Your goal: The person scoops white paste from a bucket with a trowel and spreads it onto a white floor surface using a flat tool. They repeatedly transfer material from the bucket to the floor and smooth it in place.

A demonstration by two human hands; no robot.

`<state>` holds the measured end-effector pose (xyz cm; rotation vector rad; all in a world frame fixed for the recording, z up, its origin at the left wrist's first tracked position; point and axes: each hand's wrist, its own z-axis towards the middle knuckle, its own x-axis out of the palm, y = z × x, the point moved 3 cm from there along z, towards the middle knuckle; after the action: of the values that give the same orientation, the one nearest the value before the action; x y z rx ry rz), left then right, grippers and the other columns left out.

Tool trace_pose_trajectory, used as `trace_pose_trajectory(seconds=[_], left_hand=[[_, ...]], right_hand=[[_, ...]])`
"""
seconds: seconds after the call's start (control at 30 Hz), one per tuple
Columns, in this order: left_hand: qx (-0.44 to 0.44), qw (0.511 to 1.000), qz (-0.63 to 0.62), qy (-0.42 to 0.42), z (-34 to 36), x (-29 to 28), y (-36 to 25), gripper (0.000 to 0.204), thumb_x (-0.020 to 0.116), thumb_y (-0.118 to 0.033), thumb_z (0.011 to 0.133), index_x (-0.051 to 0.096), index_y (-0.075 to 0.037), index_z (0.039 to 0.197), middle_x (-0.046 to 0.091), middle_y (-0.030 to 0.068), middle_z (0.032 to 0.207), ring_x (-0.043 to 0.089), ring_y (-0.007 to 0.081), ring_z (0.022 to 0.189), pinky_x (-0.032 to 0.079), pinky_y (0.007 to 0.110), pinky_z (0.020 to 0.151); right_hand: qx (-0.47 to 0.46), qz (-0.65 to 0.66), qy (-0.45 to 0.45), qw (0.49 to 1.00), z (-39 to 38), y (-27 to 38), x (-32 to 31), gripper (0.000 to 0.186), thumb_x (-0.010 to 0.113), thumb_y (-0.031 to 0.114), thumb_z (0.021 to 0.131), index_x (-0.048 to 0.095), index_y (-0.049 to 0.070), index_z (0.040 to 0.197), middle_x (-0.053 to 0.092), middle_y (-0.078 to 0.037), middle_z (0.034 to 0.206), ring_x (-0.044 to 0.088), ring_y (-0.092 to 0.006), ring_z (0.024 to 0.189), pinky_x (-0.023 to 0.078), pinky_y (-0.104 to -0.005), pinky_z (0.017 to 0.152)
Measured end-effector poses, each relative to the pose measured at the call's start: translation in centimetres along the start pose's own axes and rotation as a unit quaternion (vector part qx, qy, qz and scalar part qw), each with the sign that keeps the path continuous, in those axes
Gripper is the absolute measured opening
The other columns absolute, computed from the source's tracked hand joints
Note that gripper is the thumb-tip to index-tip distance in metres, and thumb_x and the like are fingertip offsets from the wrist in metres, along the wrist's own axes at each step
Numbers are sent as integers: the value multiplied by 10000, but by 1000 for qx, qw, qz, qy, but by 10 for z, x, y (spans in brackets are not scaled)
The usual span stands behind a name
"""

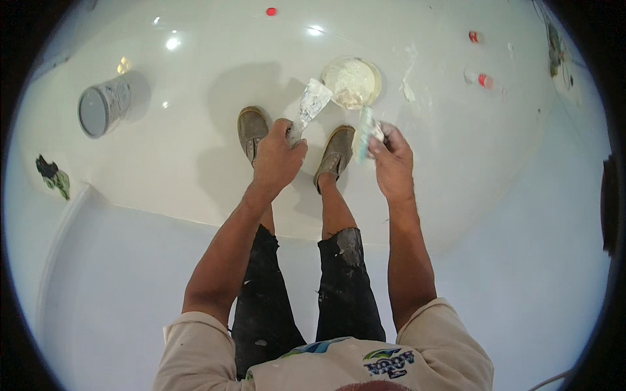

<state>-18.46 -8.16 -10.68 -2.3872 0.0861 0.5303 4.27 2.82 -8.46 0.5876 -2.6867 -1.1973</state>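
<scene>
My left hand is closed round the handle of a putty knife, whose broad blade is smeared with white paste. The blade points away from me, its tip near a round tub of creamy white paste on the floor. My right hand is to the right, its fingers closed on a thin pale-green spreader held on edge. White paste clings to the spreader beside my fingers. Its far end is just on the near side of the tub. My fingers partly hide both tools.
A grey-lidded bucket lies on its side at the left. Plastic bottles with red labels lie at the right; a red cap is far ahead. White smears mark the floor. My shoes stand near the tub.
</scene>
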Motion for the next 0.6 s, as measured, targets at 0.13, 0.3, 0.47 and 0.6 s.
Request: trace_pose_trajectory(seconds=[0.13,0.3,0.47,0.6], left_hand=[[-9,998,54,44,6,7,-20,394,715,-153,851,616,49,1174,698,279,973,700,443,939,546,481,840],[67,990,121,38,18,36,-15,353,676,-99,820,611,74,1121,696,290,929,695,468,894,545,522,816],[69,984,157,54,41,41,-5,401,683,-113,825,622,60,1182,703,299,950,706,455,925,552,520,837],[49,983,157,79,57,47,-1,397,684,-118,827,623,61,1176,704,299,954,703,460,943,553,522,850]], right_hand=[[-244,-375,-88,890,29,12,40,343,700,65,889,601,-69,1189,611,-224,1177,614,-364,1099,493,-461,960],[-346,-455,-72,817,61,-17,59,348,714,62,821,590,-59,1123,563,-258,1120,572,-453,1054,483,-518,959],[-371,-505,-109,771,99,-33,62,231,625,41,802,612,-29,1022,577,-202,1006,588,-389,941,498,-497,836],[-368,-545,-101,746,133,-46,54,241,626,49,787,612,-27,1015,589,-201,1014,599,-385,955,507,-491,850]])
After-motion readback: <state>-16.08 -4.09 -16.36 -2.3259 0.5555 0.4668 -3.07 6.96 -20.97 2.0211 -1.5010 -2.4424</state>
